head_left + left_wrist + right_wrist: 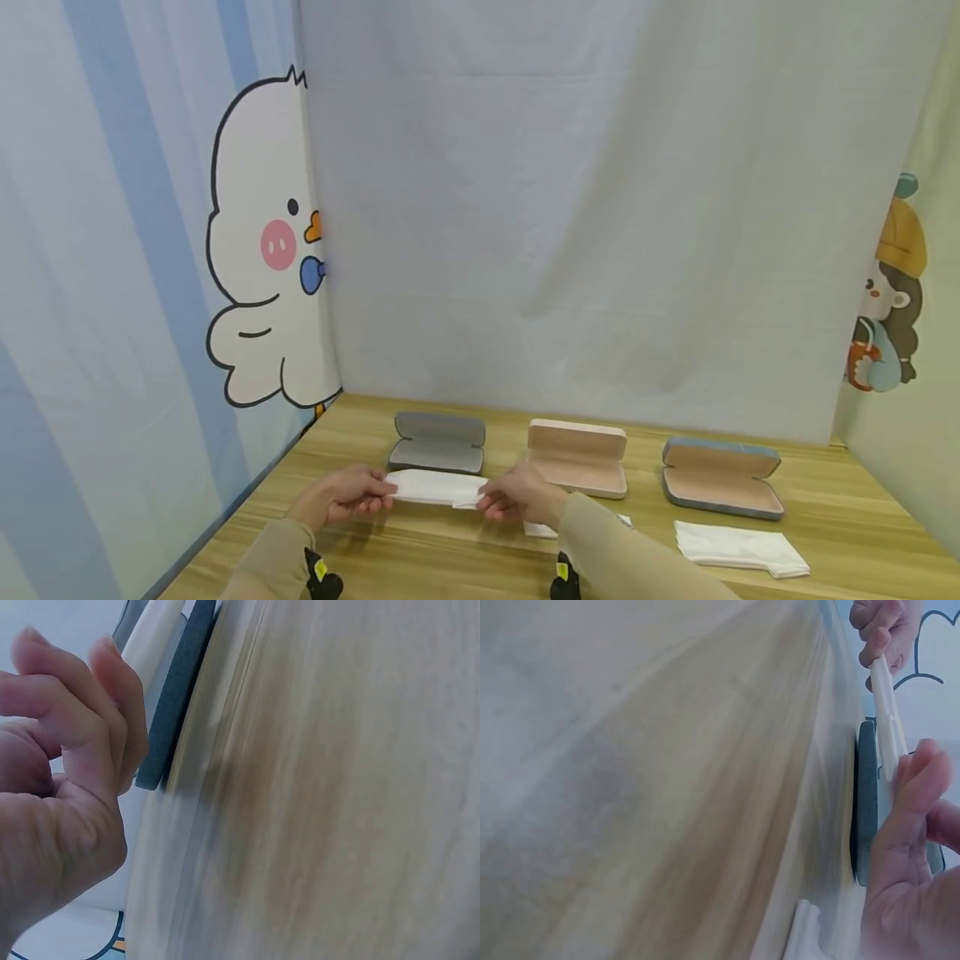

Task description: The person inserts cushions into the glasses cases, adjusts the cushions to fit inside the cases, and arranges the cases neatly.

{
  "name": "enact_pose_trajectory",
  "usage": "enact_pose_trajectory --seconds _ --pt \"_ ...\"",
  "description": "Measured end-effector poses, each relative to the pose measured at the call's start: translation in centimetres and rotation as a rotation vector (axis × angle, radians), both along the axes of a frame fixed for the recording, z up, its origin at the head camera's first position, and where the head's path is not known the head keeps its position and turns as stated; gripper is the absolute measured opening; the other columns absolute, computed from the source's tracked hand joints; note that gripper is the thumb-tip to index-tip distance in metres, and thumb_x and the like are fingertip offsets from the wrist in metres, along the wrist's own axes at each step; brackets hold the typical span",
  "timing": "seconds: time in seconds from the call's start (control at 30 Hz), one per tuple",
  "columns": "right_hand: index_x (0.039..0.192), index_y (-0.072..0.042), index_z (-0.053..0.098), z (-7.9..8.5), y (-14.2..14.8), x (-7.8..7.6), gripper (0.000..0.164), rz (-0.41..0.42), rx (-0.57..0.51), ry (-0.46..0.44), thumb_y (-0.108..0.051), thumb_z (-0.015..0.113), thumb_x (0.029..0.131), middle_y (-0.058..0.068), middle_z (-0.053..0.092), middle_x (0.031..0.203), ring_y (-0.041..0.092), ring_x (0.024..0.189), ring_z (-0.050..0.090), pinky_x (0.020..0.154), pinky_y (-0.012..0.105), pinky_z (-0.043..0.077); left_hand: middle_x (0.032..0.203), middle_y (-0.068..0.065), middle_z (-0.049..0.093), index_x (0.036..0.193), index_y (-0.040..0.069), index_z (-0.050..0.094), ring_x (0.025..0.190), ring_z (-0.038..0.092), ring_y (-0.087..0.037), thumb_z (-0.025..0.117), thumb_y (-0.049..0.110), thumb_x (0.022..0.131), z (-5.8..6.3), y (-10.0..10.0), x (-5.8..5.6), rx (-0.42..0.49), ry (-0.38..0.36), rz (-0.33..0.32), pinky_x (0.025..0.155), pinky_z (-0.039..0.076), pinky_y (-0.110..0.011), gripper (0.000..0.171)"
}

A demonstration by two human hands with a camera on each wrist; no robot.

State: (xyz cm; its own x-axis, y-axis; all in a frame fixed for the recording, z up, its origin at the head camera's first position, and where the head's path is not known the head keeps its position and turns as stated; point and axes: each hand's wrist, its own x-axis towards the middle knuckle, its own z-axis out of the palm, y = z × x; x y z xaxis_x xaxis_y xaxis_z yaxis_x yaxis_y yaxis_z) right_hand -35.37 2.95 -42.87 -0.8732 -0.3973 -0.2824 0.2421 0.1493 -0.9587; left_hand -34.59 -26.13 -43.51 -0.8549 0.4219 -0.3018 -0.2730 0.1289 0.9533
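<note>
My left hand [352,493] pinches the left end of a folded white cloth [437,487], and my right hand [525,496] pinches its right end. The cloth is stretched level between them, raised over the wooden table, just in front of an open grey glasses case [438,454]. In the right wrist view the cloth [886,705] spans from the far hand to the near fingers, with the case [866,802] behind it. My left fingers [90,720] are curled in the left wrist view. Part of another white cloth [538,530] shows under my right forearm, which hides its middle.
An open pink glasses case [577,479] stands at the middle back, and an open blue one [723,492] to its right. A third folded white cloth [738,548] lies before the blue case. Grey fabric [585,250] hangs behind the wooden table [420,562].
</note>
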Motion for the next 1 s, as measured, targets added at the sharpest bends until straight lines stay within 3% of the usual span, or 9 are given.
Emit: enact_pose_trajectory --seconds 0.5,1.0 --pt "0.095 0.009 0.062 0.8 -0.6 -3.2 0.017 -0.008 -0.023 -0.028 -0.003 0.055 0.086 0.004 0.064 0.06 0.005 0.046 0.057 0.044 0.014 0.048 0.062 0.004 0.059 0.092 0.002 0.044 0.045 0.046 0.005 0.047 0.007 0.092 0.9 -0.8 -2.7 0.048 0.029 -0.008 0.039 0.038 -0.006 0.006" --pt "0.092 0.008 0.064 1.7 -1.9 -5.4 0.016 -0.053 -0.016 -0.024 -0.004 0.058 0.084 0.004 0.064 0.061 0.007 0.051 0.06 0.047 0.014 0.049 0.059 0.003 0.059 0.086 0.002 0.045 0.044 0.047 0.003 0.047 0.002 0.091 1.0 -1.2 -5.2 0.008 0.06 0.092 0.039 0.037 -0.007 0.005"
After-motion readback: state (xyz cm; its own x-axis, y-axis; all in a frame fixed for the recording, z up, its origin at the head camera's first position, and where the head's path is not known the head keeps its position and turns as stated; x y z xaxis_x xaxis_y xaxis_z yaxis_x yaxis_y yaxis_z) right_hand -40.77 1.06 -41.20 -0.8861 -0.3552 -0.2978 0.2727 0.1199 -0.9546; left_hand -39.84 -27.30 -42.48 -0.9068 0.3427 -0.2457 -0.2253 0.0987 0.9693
